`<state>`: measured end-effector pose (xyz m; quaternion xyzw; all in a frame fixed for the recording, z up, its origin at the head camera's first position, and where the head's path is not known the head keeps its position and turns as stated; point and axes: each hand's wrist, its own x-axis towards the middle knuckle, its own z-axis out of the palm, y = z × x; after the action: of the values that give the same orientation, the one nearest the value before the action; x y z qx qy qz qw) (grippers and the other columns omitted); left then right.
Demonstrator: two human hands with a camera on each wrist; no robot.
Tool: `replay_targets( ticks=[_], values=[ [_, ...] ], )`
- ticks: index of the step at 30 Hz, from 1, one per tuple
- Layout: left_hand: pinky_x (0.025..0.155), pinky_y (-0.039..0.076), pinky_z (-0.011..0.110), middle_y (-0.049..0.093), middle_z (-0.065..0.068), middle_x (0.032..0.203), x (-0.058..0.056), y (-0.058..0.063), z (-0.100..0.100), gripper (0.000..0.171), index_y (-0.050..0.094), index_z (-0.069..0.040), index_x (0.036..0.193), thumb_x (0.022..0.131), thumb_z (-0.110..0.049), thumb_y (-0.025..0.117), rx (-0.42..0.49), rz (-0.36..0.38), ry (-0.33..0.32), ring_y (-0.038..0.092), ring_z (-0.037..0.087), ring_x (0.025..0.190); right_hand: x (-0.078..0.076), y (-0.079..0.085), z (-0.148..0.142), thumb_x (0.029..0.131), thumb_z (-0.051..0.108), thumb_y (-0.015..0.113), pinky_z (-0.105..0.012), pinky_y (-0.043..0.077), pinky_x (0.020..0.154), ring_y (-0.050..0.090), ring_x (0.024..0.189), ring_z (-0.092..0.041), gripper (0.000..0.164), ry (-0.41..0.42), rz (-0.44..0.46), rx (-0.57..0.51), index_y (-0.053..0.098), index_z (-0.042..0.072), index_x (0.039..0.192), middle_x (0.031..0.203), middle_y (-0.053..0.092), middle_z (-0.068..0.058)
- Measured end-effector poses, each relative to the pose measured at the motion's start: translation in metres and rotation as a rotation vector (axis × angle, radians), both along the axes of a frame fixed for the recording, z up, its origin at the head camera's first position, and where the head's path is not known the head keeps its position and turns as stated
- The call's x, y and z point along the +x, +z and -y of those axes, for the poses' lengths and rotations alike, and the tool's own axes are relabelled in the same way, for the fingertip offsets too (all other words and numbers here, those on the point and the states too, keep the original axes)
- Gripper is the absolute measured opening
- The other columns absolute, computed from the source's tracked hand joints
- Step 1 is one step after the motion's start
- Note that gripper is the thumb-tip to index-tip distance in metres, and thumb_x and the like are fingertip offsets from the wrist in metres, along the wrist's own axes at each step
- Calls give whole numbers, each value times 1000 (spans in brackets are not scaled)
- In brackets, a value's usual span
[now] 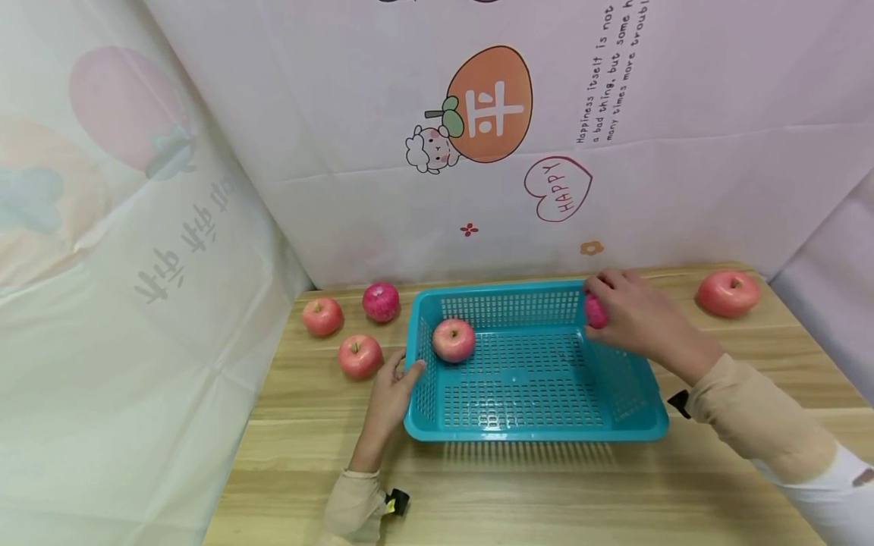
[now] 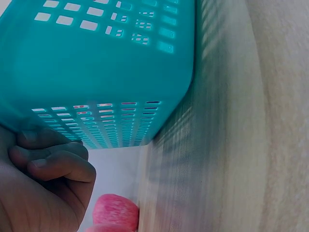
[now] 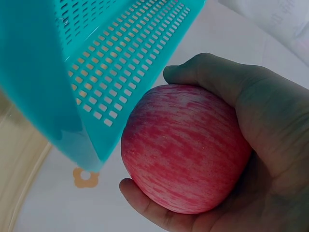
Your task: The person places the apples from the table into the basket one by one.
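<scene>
A blue-green plastic basket [image 1: 526, 437] with perforated walls sits on the wooden table. At its left side my left hand [image 1: 391, 396] holds the rim, thumb on top; in the left wrist view the fingers [image 2: 65, 166] curl against the outer wall. My right hand [image 1: 631, 318] grips a red-streaked apple [image 3: 186, 147] at the basket's back right corner, thumb and fingers around it. Inside the basket, near its left end, rests one pink-red apple [image 1: 454, 340].
Left of the basket lie two pink-red apples, one farther back [image 1: 322, 316] and one nearer [image 1: 360, 356], plus a magenta round fruit [image 1: 381, 302]. A larger apple [image 1: 727, 293] lies at the table's back right. A printed cloth [image 1: 382, 205] hangs behind the table [image 1: 519, 497].
</scene>
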<state>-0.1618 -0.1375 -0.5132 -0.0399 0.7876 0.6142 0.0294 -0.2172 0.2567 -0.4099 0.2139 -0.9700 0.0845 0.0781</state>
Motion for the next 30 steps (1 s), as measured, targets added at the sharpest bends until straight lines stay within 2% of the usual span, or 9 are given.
replay_targets(
  ticks=[5,15,30],
  values=[
    [79,67,45,77,28,115,0,0,0,47,53,-8,151,110,-31,57,-3,-1,7,80,40,98,0,-2,4,81,33,91,-60,62,83,56,119,-46,64,7,5,9,64,5,132,134,60,-24],
    [78,67,43,78,26,112,1,1,0,45,54,-10,150,110,-30,58,-22,-7,9,81,36,94,-1,-4,11,81,31,89,-57,63,79,57,115,-43,61,17,22,-8,65,6,132,134,60,-22],
    [78,67,44,76,28,116,1,1,-1,44,55,-10,150,110,-29,57,-11,-7,8,80,39,97,1,-8,18,80,30,90,-52,64,75,59,113,-43,62,40,11,-17,66,6,131,130,61,-22]
  ],
)
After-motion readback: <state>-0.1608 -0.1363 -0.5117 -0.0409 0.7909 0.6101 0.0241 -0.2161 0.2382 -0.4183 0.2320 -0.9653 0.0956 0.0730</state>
